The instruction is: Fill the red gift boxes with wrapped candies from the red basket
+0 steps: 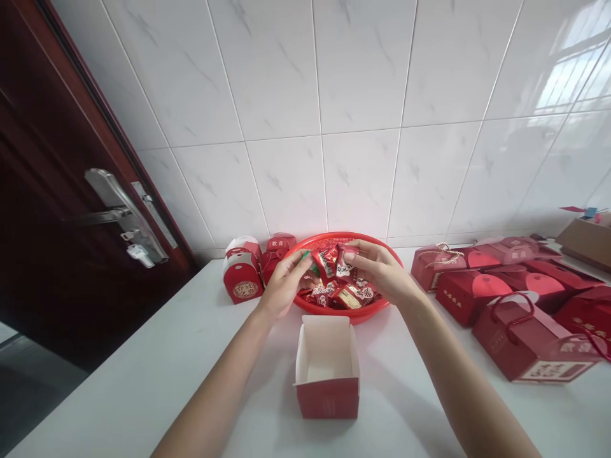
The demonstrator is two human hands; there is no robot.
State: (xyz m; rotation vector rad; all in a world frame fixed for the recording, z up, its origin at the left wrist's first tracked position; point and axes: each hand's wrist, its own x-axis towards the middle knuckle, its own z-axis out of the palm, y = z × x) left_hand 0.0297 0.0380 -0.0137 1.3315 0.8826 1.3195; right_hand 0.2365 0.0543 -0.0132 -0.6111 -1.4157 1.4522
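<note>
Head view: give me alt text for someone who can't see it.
A person's left hand and right hand hold wrapped packets above a red basket of similar ones. An open box stands nearer the camera on the white table; red boxes flank the basket.

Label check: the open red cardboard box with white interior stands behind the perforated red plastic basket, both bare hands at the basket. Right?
No: the open red box stands in front of the red basket, on the camera's side; see the head view. Left hand and right hand at the basket, as stated.
</note>
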